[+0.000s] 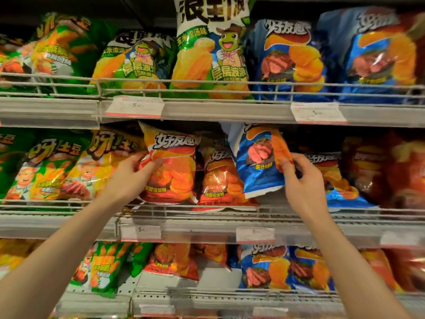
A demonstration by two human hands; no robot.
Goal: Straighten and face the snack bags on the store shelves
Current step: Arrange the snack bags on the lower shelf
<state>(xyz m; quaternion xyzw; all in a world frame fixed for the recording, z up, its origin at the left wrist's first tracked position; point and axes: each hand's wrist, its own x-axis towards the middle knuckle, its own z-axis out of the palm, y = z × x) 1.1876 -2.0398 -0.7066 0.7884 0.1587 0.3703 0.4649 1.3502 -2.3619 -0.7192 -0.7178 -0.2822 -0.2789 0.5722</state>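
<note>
Reaching up to the middle shelf (207, 217) at the centre of the frame, I have both hands on snack bags. My left hand (135, 168) grips the left edge of an orange-red chip bag (174, 166), thumb across its front, the bag standing nearly upright behind the wire rail (69, 207). My right hand (301, 180) pinches the right edge of a blue chip bag (257, 162), which tilts with its top leaning left. Between them sits another orange bag (220, 180), partly hidden. Price tags (140, 232) hang on the shelf lip below.
</note>
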